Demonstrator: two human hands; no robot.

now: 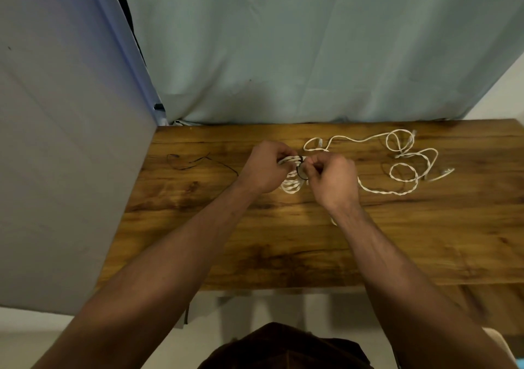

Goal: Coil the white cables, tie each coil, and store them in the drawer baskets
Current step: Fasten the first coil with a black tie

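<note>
A small coil of white cable sits between my two hands over the middle of the wooden table. My left hand grips the coil's upper end. My right hand pinches a thin black tie looped around the coil. Loose white cable sprawls in loops across the table to the right, with connector ends showing near the far edge and at the right.
Another thin black tie lies on the table to the left. A grey panel stands along the table's left side and a pale blue cloth hangs behind it. No drawer or basket is in view.
</note>
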